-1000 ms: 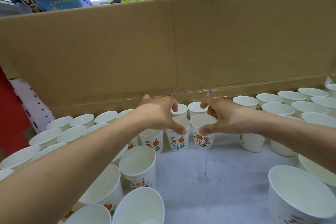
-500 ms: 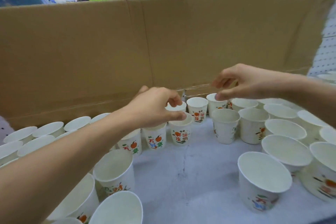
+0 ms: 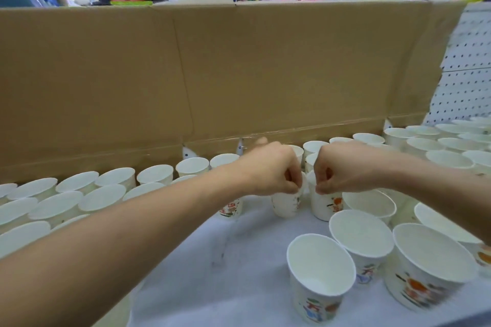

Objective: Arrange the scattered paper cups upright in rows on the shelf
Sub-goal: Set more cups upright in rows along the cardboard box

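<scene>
Many white paper cups with orange fruit prints stand upright on the pale shelf (image 3: 225,281). My left hand (image 3: 273,171) pinches the rim of one cup (image 3: 285,204) near the middle of the shelf. Right beside it, my right hand (image 3: 334,174) pinches the rim of a neighbouring cup (image 3: 325,206). Both cups stand upright and almost touch. Rows of cups (image 3: 79,194) fill the left side, partly hidden by my left forearm. Several more cups (image 3: 321,276) stand at the front right.
A tall brown cardboard wall (image 3: 239,74) closes the back of the shelf. A white pegboard panel (image 3: 467,66) rises at the right. More cups (image 3: 438,146) crowd the back right corner. Colourful goods stand behind the cardboard.
My right hand has come down from above the cups and now pinches a cup rim beside my left hand. The view has shifted to the right.
</scene>
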The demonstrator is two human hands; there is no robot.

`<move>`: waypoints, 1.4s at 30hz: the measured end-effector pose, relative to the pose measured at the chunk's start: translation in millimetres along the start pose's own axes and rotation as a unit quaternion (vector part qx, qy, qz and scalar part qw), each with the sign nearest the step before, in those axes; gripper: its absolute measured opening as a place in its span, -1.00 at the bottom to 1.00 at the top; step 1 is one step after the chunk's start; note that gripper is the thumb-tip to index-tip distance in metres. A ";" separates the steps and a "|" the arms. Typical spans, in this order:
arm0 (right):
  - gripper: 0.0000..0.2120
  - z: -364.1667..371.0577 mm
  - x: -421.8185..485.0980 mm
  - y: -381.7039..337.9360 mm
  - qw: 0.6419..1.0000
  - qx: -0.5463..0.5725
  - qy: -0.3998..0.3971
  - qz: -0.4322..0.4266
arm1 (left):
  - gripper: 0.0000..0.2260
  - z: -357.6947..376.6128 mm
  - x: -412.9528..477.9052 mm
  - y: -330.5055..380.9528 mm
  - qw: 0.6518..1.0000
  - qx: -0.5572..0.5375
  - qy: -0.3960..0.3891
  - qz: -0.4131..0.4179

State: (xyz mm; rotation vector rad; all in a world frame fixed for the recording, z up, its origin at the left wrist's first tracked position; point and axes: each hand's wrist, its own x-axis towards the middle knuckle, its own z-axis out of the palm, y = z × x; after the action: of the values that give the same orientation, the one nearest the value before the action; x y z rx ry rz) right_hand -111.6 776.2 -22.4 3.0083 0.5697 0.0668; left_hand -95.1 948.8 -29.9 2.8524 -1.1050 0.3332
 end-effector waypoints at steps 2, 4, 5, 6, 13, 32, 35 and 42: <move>-0.83 4.8 6.5 -5.3 1.000 0.005 0.018 -0.024 | -0.93 -2.7 -4.0 -11.0 1.000 0.014 -0.011 -0.014; -0.83 9.3 13.9 -9.2 0.998 0.041 0.026 -0.042 | -0.94 -4.8 -10.4 -21.4 0.999 0.029 -0.022 -0.031; -0.82 10.8 17.5 -10.2 0.997 0.055 0.026 -0.046 | -0.93 -5.5 -13.7 -25.7 0.998 0.028 -0.029 -0.043; -0.81 11.7 20.4 -11.2 0.996 0.067 0.028 -0.051 | -0.92 -5.7 -16.1 -30.1 0.998 0.023 -0.034 -0.057; -0.63 -3.5 22.7 12.3 0.991 0.117 0.023 -0.063 | -0.60 -4.3 -14.2 -37.3 0.985 0.024 0.002 -0.169; -0.23 15.4 40.4 28.0 0.991 0.121 -0.027 -0.042 | -0.39 3.4 6.9 -34.6 0.965 0.002 -0.110 -0.239; -0.18 20.1 44.7 30.8 0.992 0.121 -0.007 -0.027 | -0.30 3.5 4.3 -41.8 0.961 -0.051 -0.114 -0.247; -0.18 19.0 41.2 30.8 0.993 0.110 -0.003 -0.031 | -0.30 7.7 6.0 -23.0 0.960 0.023 -0.089 -0.266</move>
State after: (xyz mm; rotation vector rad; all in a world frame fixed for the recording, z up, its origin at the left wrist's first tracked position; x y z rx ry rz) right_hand -61.0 761.4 -37.5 3.1979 0.7133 -0.0109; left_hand -74.0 960.8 -35.7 3.1130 -0.3086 0.0669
